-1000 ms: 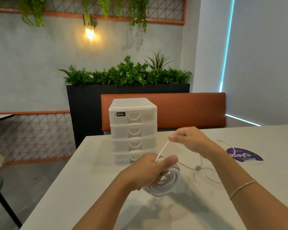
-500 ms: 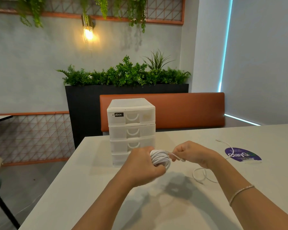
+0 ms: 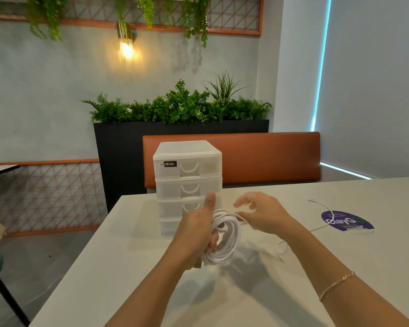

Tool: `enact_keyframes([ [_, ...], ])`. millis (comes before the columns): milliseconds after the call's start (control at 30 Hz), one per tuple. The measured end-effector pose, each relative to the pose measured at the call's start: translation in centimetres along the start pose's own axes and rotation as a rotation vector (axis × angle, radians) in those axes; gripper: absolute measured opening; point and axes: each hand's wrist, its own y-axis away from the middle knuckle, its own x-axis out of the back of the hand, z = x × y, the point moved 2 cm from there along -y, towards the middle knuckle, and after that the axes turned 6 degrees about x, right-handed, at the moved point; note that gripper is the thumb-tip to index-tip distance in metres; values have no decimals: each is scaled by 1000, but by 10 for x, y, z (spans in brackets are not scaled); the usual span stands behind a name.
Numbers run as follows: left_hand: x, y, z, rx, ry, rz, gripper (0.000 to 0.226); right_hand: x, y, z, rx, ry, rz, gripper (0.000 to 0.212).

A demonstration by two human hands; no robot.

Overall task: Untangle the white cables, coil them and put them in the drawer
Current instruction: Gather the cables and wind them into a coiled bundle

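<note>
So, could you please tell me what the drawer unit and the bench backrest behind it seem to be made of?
The drawer unit looks like translucent white plastic: its fronts are cloudy with moulded curved handles. The bench backrest looks like smooth orange-brown leather or vinyl, with a soft matte sheen; which of the two cannot be told.

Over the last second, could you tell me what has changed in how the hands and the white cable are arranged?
The right hand dropped from above the coil, guiding the strand around it, adding another loop. The loose tail on the table shortened. The left hand kept gripping the coil, its thumb now raised. The drawer unit stayed shut and unmoved.
</note>
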Motion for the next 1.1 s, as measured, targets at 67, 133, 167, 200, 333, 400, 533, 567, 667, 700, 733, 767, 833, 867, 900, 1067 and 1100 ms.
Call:
enact_keyframes([
  [67,1,-4,-5,116,156,-37,74,2,14,-10,206,-9,432,17],
  [133,2,-11,-12,148,245,-42,76,-5,36,-24,470,-43,677,19],
  [167,2,-13,-14,154,268,-40,77,-13,48,-30,548,-18,691,19],
  [200,2,-15,-15,159,283,-44,76,-23,58,-33,590,33,677,19],
  [333,1,-14,-17,212,371,-115,77,-49,76,-38,457,346,510,22],
  [400,0,-16,-19,223,411,-136,78,-51,75,-43,347,393,433,23],
  [533,-2,-16,-19,196,387,-118,75,-47,70,-48,258,281,329,18],
  [567,-3,-15,-20,176,329,-91,75,-45,69,-48,224,201,273,16],
  [667,-3,-16,-20,1,-22,103,80,-41,70,-43,96,-12,177,11],
  [700,-3,-15,-19,-83,-154,163,80,-40,70,-42,68,3,162,15],
  [733,-4,-14,-18,-137,-243,204,75,-39,72,-42,52,39,149,19],
  [767,-6,-13,-16,-169,-287,232,67,-36,73,-44,46,80,158,22],
  [833,-9,-11,-12,-205,-336,290,55,-30,76,-44,49,90,166,21],
  [867,-10,-10,-11,-226,-346,322,52,-25,77,-45,62,59,144,17],
  [900,-10,-10,-10,-249,-346,343,52,-20,79,-45,85,19,103,17],
  [1067,-7,-23,-20,-175,-206,285,47,-10,84,-26,75,-295,-81,23],
  [1100,-8,-25,-22,-156,-161,263,45,-9,85,-22,40,-376,-125,21],
])
